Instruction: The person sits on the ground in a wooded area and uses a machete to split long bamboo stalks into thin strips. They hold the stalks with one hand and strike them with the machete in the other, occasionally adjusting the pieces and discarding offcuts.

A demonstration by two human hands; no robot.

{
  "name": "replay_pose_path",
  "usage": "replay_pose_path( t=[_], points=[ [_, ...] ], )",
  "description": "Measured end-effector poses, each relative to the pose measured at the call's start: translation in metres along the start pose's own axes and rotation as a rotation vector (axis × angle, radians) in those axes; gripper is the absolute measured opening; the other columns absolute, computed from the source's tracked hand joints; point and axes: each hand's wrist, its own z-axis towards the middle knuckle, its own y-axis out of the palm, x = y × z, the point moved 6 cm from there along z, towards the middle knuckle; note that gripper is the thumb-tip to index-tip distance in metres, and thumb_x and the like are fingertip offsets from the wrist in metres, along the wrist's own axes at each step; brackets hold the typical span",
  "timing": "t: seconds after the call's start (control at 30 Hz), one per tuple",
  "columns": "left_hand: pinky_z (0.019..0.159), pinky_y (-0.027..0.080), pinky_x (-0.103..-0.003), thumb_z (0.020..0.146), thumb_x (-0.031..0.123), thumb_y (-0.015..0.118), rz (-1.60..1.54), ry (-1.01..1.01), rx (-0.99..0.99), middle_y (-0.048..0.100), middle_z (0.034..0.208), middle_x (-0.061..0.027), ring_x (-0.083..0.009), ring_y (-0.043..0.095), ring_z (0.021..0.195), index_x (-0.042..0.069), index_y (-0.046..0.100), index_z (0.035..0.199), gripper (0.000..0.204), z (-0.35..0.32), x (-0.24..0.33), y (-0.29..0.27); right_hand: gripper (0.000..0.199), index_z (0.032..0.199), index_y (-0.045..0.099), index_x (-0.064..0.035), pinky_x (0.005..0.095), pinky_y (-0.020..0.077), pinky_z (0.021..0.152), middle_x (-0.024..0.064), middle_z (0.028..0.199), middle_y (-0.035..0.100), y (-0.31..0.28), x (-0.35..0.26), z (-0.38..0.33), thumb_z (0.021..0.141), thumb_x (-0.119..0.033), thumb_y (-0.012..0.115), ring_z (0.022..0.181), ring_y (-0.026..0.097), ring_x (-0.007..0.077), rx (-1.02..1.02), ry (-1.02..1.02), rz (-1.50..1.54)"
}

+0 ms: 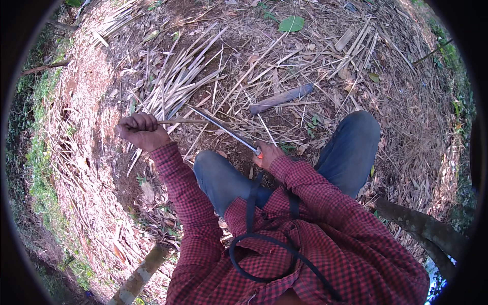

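Left hand (141, 131) fisted round thin split strip (178, 121), right hand (269, 155) closed round handle (259, 152) of long knife (223, 127); blade skidding along strip could cut left fingers.

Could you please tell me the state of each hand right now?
Left hand: closed, holding a thin strip.
Right hand: closed, holding a long-bladed knife.

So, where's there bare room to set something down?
The barest patch seems to be the brown soil left of the red-checked left sleeve, though dry leaves edge it. A smaller patch lies between the long, grey metal blade and the blue-trousered left knee. It's crowded at the heap of pale, thin strips beyond the left hand and around the dark wooden stick.
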Motion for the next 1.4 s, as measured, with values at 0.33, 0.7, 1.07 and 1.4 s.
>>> replay_pose_path(
  t=[0.33,0.7,1.07,1.4],
  points=[
    [0.03,0.015,-0.023,0.092,0.038,0.038,0.024,-0.025,0.008,0.024,0.047,0.0041,-0.0063,0.017,0.037,0.014,0.036,0.061,0.039,0.022,-0.002,-0.018,0.052,0.11,0.053,-0.0019,0.0415,0.0468,0.082,0.0205,0.092,0.062,0.025,0.055,0.012,0.072,-0.035,0.062,0.087,0.06,0.0344,-0.014,0.12,-0.056],
    [0.032,0.013,-0.023,0.09,0.034,0.042,-0.239,0.113,-0.206,0.023,0.045,0.005,-0.0064,0.016,0.037,0.015,0.035,0.057,0.038,0.033,0.069,-0.009,0.052,0.11,0.052,-0.0032,0.044,0.0461,0.084,0.0226,0.096,0.061,0.002,0.056,0.003,0.073,-0.039,0.059,0.093,0.058,0.0368,-0.069,0.271,-0.012],
    [0.034,0.023,-0.02,0.091,0.045,0.044,0.132,0.16,0.155,0.032,0.052,0.0038,-0.006,0.027,0.04,0.013,0.042,0.069,0.039,0.009,0.069,-0.013,0.041,0.102,0.054,-0.0014,0.0369,0.0468,0.072,0.0154,0.082,0.061,0.022,0.036,0.017,0.074,-0.032,0.059,0.077,0.06,0.0285,0.023,0.25,0.448],
    [0.035,0.016,-0.025,0.094,0.044,0.036,-0.28,-0.065,-0.442,0.024,0.049,0.0024,-0.0087,0.018,0.039,0.013,0.033,0.064,0.043,-0.049,0.001,0.003,0.044,0.107,0.053,-0.0062,0.0402,0.048,0.075,0.0182,0.083,0.062,-0.036,-0.074,-0.023,0.073,-0.033,0.059,0.081,0.061,0.035,-0.04,-0.13,0.1]
  ],
)
